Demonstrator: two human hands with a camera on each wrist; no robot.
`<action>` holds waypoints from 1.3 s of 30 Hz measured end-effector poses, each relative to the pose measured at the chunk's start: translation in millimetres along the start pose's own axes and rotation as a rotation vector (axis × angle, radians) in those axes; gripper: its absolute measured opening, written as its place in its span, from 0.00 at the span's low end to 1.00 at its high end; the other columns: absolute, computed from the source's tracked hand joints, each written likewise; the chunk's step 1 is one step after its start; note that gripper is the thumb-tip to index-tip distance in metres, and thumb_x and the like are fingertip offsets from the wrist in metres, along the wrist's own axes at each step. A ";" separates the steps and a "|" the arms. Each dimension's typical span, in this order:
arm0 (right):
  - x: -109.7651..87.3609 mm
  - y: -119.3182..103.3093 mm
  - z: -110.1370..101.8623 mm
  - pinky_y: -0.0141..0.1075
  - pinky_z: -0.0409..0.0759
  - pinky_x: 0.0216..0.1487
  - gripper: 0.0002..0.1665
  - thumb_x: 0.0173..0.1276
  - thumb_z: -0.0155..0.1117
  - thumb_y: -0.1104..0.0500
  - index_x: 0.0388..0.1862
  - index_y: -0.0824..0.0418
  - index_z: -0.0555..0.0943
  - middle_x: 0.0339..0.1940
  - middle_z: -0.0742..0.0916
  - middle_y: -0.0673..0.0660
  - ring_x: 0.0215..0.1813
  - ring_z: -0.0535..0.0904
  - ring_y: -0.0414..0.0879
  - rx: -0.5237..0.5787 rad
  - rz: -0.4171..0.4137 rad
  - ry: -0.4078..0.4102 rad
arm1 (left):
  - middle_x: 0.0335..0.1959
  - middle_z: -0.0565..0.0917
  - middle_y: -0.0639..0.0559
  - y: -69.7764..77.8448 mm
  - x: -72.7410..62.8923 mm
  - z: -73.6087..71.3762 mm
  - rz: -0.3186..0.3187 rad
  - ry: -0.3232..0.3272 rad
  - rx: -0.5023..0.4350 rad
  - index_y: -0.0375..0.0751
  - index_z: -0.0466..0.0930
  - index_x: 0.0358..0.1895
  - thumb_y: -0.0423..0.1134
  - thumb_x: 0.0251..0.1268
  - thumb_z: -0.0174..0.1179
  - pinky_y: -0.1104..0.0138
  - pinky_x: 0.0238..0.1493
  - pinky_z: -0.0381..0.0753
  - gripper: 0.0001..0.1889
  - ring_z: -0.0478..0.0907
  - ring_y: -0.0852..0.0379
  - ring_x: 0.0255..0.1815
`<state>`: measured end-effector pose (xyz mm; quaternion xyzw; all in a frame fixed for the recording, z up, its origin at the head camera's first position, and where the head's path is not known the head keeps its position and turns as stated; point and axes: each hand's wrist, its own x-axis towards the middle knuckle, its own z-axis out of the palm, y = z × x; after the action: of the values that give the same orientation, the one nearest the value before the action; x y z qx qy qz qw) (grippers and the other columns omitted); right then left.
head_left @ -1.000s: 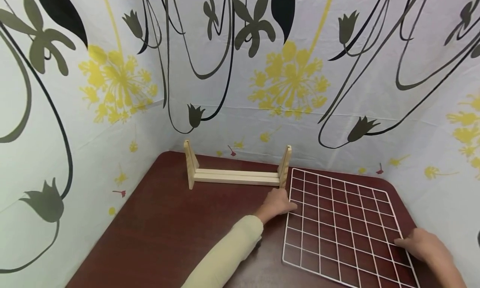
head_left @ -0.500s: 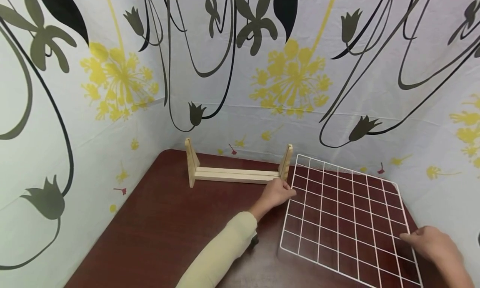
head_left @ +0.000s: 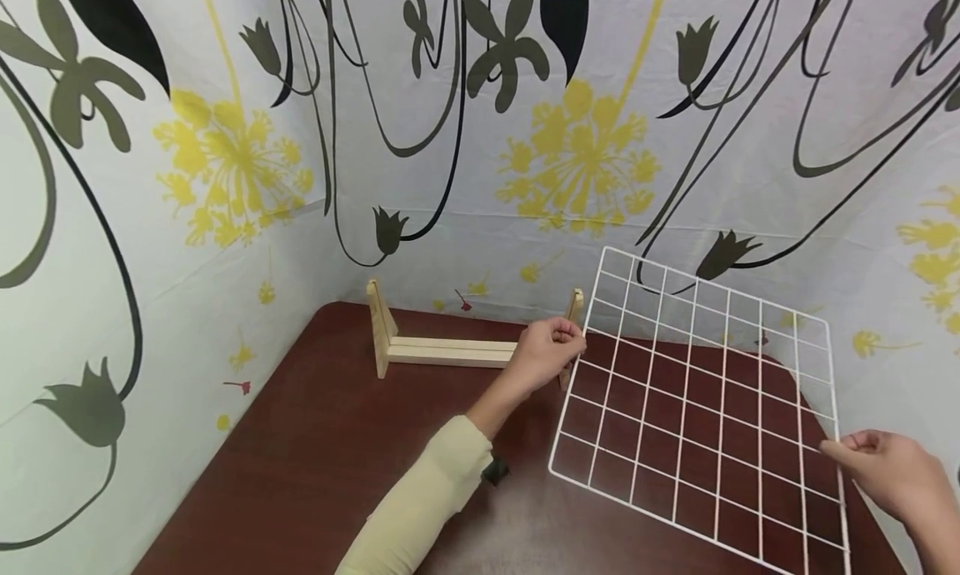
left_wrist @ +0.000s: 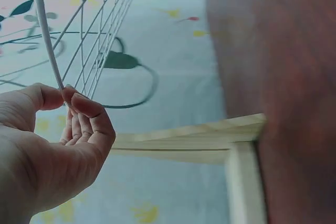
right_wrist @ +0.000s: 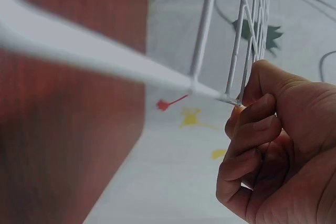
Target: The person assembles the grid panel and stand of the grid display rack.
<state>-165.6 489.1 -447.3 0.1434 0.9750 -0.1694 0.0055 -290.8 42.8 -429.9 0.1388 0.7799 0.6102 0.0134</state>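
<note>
A white wire grid panel [head_left: 722,412] is held up off the table, its far edge tilted upward. My left hand [head_left: 542,355] pinches its left edge wire between thumb and fingertips; the left wrist view shows this pinch closely, with the hand [left_wrist: 68,140] under the wire. On the opposite edge my right hand [head_left: 888,467] grips the frame wire with thumb and curled fingers, as the right wrist view confirms at the hand [right_wrist: 268,140]. Behind my left hand stands a light wooden stand [head_left: 450,352] with two uprights joined by a crossbar; the hand hides part of its right end.
The dark red table [head_left: 300,458] has rounded far corners. A flower-patterned cloth [head_left: 420,175] hangs around its back and sides. A small black object [head_left: 496,472] lies by my left sleeve, partly covered.
Both hands have raised the grid panel from near the table, its far edge rising most. The wooden stand has stayed in place, and more of the black object shows.
</note>
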 end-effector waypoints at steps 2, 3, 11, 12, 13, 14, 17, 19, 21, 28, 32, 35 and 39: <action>-2.3 -6.6 -4.6 0.38 0.71 0.31 0.24 0.74 0.64 0.45 0.34 0.67 0.83 0.26 0.86 0.56 0.29 0.75 0.43 0.007 -0.022 0.052 | 0.28 0.84 0.60 10.4 -2.1 -7.6 0.026 -0.006 -0.044 0.44 0.85 0.38 0.36 0.65 0.63 0.75 0.33 0.78 0.03 0.79 0.66 0.28; -4.0 -9.9 -6.8 0.37 0.70 0.32 0.23 0.73 0.64 0.45 0.33 0.66 0.84 0.26 0.87 0.55 0.28 0.74 0.42 0.011 -0.036 0.074 | 0.28 0.84 0.59 15.0 -3.2 -11.4 0.037 -0.012 -0.069 0.42 0.85 0.39 0.35 0.66 0.63 0.74 0.32 0.78 0.03 0.78 0.66 0.28; -16.6 -39.0 -20.8 0.33 0.66 0.27 0.23 0.76 0.62 0.45 0.37 0.67 0.81 0.21 0.81 0.39 0.24 0.67 0.31 0.097 -0.027 0.189 | 0.37 0.81 0.54 37.0 -13.5 -40.0 0.074 -0.039 -0.149 0.33 0.82 0.52 0.33 0.71 0.59 0.74 0.37 0.79 0.11 0.78 0.62 0.36; -17.5 -42.9 -22.7 0.32 0.65 0.27 0.23 0.75 0.63 0.45 0.38 0.67 0.81 0.21 0.80 0.36 0.24 0.66 0.30 0.098 -0.026 0.201 | 0.39 0.81 0.53 37.6 -15.1 -43.8 0.077 -0.040 -0.149 0.32 0.81 0.53 0.33 0.71 0.59 0.75 0.38 0.78 0.13 0.78 0.62 0.38; -18.2 -46.6 -24.5 0.31 0.65 0.27 0.22 0.74 0.63 0.45 0.38 0.66 0.82 0.20 0.79 0.33 0.25 0.66 0.28 0.103 -0.030 0.214 | 0.40 0.81 0.52 37.7 -16.7 -47.6 0.077 -0.046 -0.165 0.31 0.81 0.55 0.32 0.71 0.57 0.73 0.37 0.80 0.14 0.78 0.62 0.38; -19.3 -50.2 -25.9 0.30 0.64 0.27 0.21 0.74 0.64 0.46 0.38 0.65 0.82 0.19 0.78 0.30 0.25 0.66 0.27 0.108 -0.040 0.228 | 0.40 0.80 0.51 37.4 -18.4 -51.4 0.077 -0.054 -0.183 0.30 0.80 0.56 0.32 0.71 0.56 0.71 0.36 0.82 0.14 0.78 0.61 0.38; -23.6 -60.4 -28.2 0.28 0.63 0.28 0.16 0.71 0.65 0.48 0.35 0.60 0.82 0.16 0.76 0.25 0.24 0.66 0.25 0.133 -0.086 0.273 | 0.41 0.79 0.50 34.2 -24.1 -63.0 0.069 -0.072 -0.241 0.27 0.77 0.58 0.30 0.73 0.55 0.58 0.34 0.89 0.15 0.78 0.60 0.37; -27.5 -67.5 -27.7 0.28 0.63 0.28 0.13 0.69 0.67 0.49 0.32 0.57 0.81 0.15 0.75 0.25 0.23 0.66 0.25 0.166 -0.124 0.310 | 0.40 0.78 0.50 30.3 -28.1 -70.5 0.058 -0.078 -0.274 0.27 0.75 0.57 0.29 0.73 0.54 0.52 0.32 0.90 0.14 0.77 0.58 0.35; -31.4 -75.5 -26.3 0.28 0.63 0.28 0.11 0.68 0.68 0.51 0.30 0.55 0.80 0.14 0.75 0.26 0.22 0.66 0.26 0.206 -0.144 0.338 | 0.40 0.77 0.50 25.7 -32.5 -77.7 0.049 -0.070 -0.283 0.27 0.75 0.56 0.29 0.75 0.54 0.51 0.31 0.90 0.13 0.77 0.58 0.34; -35.9 -105.4 -14.6 0.26 0.63 0.27 0.05 0.64 0.66 0.60 0.32 0.54 0.78 0.13 0.77 0.31 0.21 0.67 0.28 0.346 -0.212 0.396 | 0.42 0.78 0.46 8.5 -47.2 -98.3 0.029 0.003 -0.315 0.28 0.72 0.56 0.29 0.77 0.54 0.67 0.26 0.82 0.11 0.75 0.58 0.35; -35.4 -120.3 -2.3 0.22 0.65 0.25 0.08 0.60 0.70 0.64 0.32 0.54 0.78 0.14 0.77 0.29 0.21 0.68 0.25 0.421 -0.264 0.442 | 0.40 0.78 0.48 0.7 -50.9 -105.5 -0.001 0.050 -0.380 0.27 0.71 0.56 0.28 0.78 0.52 0.69 0.29 0.78 0.10 0.74 0.57 0.36; -34.1 -131.3 7.4 0.20 0.66 0.25 0.11 0.59 0.72 0.66 0.32 0.54 0.79 0.14 0.78 0.28 0.21 0.69 0.24 0.460 -0.290 0.475 | 0.38 0.78 0.50 -5.9 -53.6 -110.4 -0.036 0.094 -0.420 0.31 0.71 0.54 0.29 0.81 0.50 0.71 0.30 0.75 0.07 0.74 0.58 0.35; -33.1 -143.7 20.9 0.21 0.66 0.24 0.10 0.59 0.70 0.67 0.33 0.55 0.79 0.14 0.79 0.33 0.21 0.70 0.26 0.487 -0.295 0.479 | 0.39 0.77 0.51 -14.3 -59.3 -116.2 -0.072 0.142 -0.469 0.33 0.70 0.54 0.29 0.84 0.47 0.72 0.31 0.71 0.06 0.73 0.59 0.34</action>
<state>-175.0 343.5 -417.8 0.0343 0.8901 -0.3568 -0.2813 -258.8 -84.3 -422.8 0.0608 0.6204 0.7818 0.0124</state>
